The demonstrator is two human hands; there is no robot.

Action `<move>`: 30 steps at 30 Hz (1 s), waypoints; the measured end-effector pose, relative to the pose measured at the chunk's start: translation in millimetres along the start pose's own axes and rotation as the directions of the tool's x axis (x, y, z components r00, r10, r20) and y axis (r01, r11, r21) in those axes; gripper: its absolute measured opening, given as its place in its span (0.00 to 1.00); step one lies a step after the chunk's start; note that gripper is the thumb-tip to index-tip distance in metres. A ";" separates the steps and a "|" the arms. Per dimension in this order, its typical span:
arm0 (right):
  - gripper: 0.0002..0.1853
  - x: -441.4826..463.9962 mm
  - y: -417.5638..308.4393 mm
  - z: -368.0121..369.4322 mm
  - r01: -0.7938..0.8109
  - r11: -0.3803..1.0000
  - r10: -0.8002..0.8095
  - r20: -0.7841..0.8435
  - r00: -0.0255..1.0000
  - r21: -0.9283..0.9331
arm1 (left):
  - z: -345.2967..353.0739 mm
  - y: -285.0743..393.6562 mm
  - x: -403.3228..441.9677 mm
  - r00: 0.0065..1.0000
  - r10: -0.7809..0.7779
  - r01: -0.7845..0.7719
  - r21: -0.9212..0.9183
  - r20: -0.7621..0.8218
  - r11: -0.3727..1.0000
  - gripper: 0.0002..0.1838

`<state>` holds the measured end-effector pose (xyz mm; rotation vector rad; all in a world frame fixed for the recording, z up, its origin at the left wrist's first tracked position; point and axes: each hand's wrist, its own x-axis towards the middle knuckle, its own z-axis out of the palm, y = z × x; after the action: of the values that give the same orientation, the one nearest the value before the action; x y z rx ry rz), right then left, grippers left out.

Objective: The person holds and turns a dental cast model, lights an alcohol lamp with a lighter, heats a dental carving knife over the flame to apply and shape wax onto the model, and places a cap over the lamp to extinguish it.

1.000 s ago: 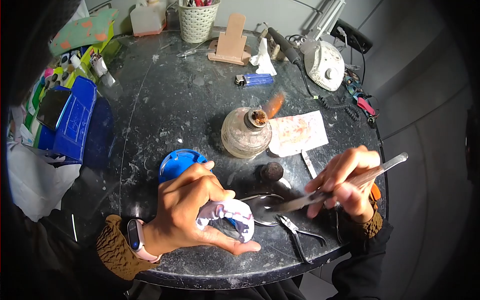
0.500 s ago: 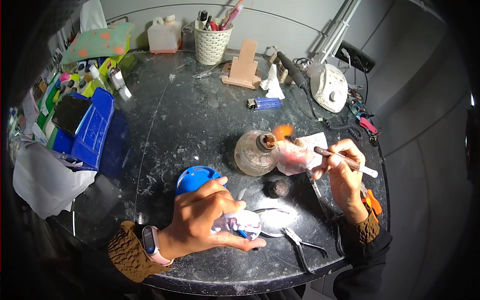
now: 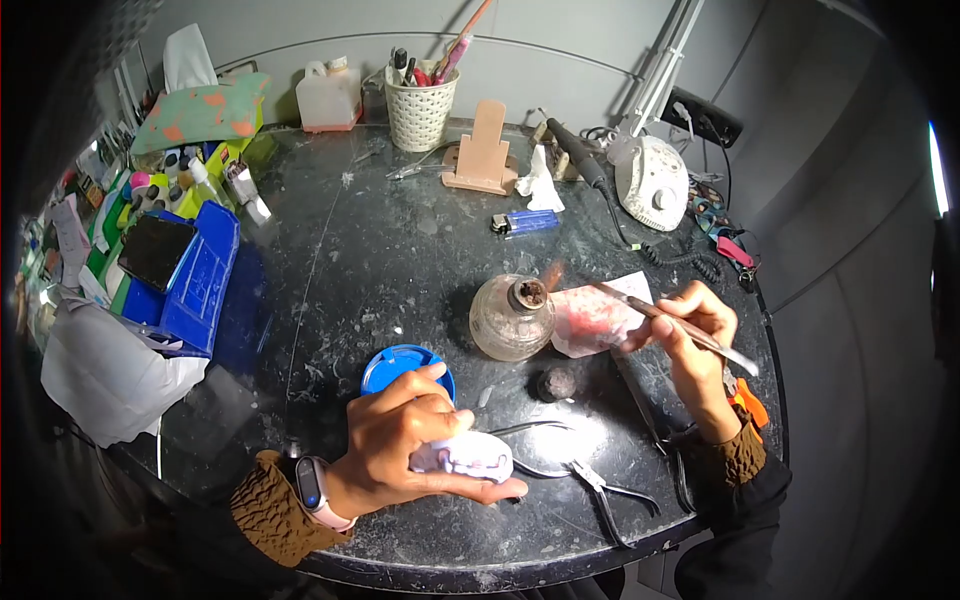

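My left hand (image 3: 410, 435) grips a white dental model (image 3: 465, 456) with reddish wax lines, low over the front of the table. My right hand (image 3: 693, 345) is closed round the brown handle of a slim tool (image 3: 685, 328); its tip points up and left, over a pink-stained paper (image 3: 600, 318). Left of that paper stands a round glass burner (image 3: 510, 318), with a faint orange flame at its wick. A blue round lid (image 3: 408, 368) lies just behind my left hand. Near the burner's base is a small dark cap (image 3: 556, 384).
Pliers (image 3: 600, 485) and a wire-like tool lie at the front right, with orange-handled pliers (image 3: 748, 403) beside my right wrist. A blue lighter (image 3: 525, 222), tan stand (image 3: 481, 150), pen basket (image 3: 421, 110) and white device (image 3: 652, 185) are farther back. A blue bin (image 3: 205, 285) stands left.
My right hand has risen from beside the model to near the stained paper, carrying the tool, whose tip now points toward the flame. The model has tilted in my left hand. The camera view has shifted.
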<state>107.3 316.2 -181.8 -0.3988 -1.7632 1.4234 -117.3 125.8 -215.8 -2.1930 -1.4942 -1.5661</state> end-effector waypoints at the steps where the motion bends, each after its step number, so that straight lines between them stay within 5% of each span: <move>1: 0.07 -1.1 0.8 -4.2 0.108 0.973 -0.113 -0.016 0.993 -0.205 | -0.4 -0.9 -1.9 0.999 -0.042 0.042 -0.020 -0.005 0.999 0.46; 3: 0.09 -7.9 18.0 -22.7 0.230 0.791 -0.237 0.063 0.969 -0.567 | 1.1 -1.4 -4.5 0.991 -0.127 0.125 -0.053 -0.036 0.991 0.46; 6: 0.11 -15.5 28.7 -29.8 0.381 0.555 -0.255 0.285 0.924 -0.739 | 2.9 -11.9 -8.6 0.976 -0.206 0.200 -0.082 -0.073 0.976 0.47; 10: 0.11 -17.4 41.7 -32.5 0.309 0.595 -0.180 0.252 0.951 -0.742 | 1.3 -14.2 0.0 0.914 -0.376 0.381 0.007 -0.152 0.924 0.47; 14: 0.11 -15.2 45.4 -30.9 0.299 0.630 -0.183 0.238 0.954 -0.717 | -7.8 -20.5 12.9 0.924 -0.351 0.373 0.155 -0.153 0.915 0.39; 16: 0.11 -16.0 46.2 -31.8 0.272 0.636 -0.163 0.218 0.962 -0.722 | -9.1 -18.9 16.6 0.846 -0.498 0.510 0.020 -0.191 0.860 0.36; 22: 0.10 -18.1 39.8 -22.6 0.313 0.522 -0.177 0.258 0.950 -0.793 | -28.0 -20.4 28.7 0.912 -0.354 0.409 0.425 -0.206 0.808 0.30; 28: 0.10 -15.7 43.4 -20.1 0.386 0.505 -0.267 0.286 0.920 -0.772 | -67.0 13.9 20.8 0.822 -0.506 0.559 0.534 -0.259 0.635 0.31; 30: 0.09 -16.9 33.1 -15.3 0.249 0.531 -0.159 0.194 0.968 -0.810 | -80.2 34.2 4.3 0.791 -0.542 0.600 0.531 -0.283 0.598 0.30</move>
<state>121.3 325.1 -218.4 -0.5827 -2.4109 0.3283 -148.2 67.6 -158.5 -1.3138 -2.4050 -1.0107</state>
